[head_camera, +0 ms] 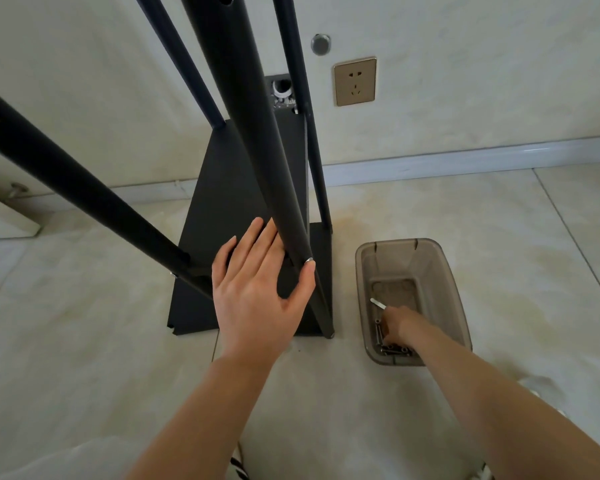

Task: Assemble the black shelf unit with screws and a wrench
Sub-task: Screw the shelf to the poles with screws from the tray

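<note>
Our left hand [257, 292] is in the middle of the frame. Its fingers are straight and spread, and the thumb curves toward a black pole [257, 133], so the hand rests flat against the pole and steadies it without clasping it. Something small and shiny sits at the thumb tip; we cannot tell what it is.

Our right hand [397, 325] is at the lower right, reaching down into a see-through bin [368, 271] on the floor. The fingers are bent around a thin silver wrench [377, 303], which pokes out above them. A few screws [394, 349] lie at the bottom of the bin, right by that hand.

The black shelf unit [232, 202] stands in the middle and upper left, its poles going up from a flat black panel on the floor.

We think this step is fetching the tool and screws. Next, the hand must lift out and carry them to a joint while the pole is kept from moving.

We see no words or brand names. A wall socket [355, 81] is at the upper middle.
</note>
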